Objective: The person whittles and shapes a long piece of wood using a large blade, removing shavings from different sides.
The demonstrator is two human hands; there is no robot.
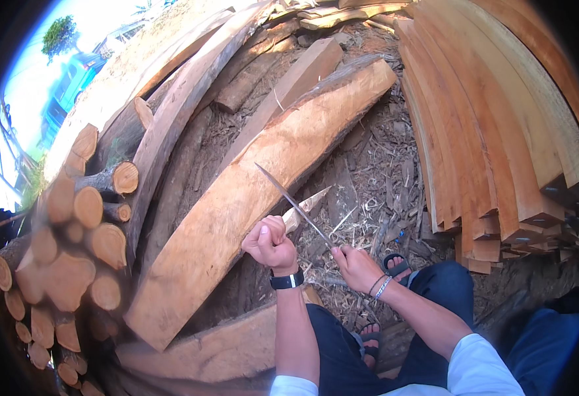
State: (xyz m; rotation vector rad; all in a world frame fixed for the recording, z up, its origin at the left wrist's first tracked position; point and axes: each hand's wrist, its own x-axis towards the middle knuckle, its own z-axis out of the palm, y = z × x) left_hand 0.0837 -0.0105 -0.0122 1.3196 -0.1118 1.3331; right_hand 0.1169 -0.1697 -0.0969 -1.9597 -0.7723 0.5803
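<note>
My left hand (271, 243), a black watch on its wrist, is closed in a fist beside the near edge of a large hewn timber (237, 188), and nothing shows in it. My right hand (357, 265) wraps round the lower end of a long thin metal blade (294, 203), like a machete seen edge-on. The blade slants up and to the left, its tip over the pale cut face of the timber. Whether the tip touches the wood, I cannot tell. A pointed pale wood sliver (309, 206) shows behind the blade, just right of my fist.
Stacked cut logs (105, 244) stand at the left, sawn beams (474, 132) at the right. Another timber (210, 350) lies near my legs. Chips and bark litter the ground (375, 178) around my sandalled feet (370, 340). A blue vehicle (75, 82) stands far left.
</note>
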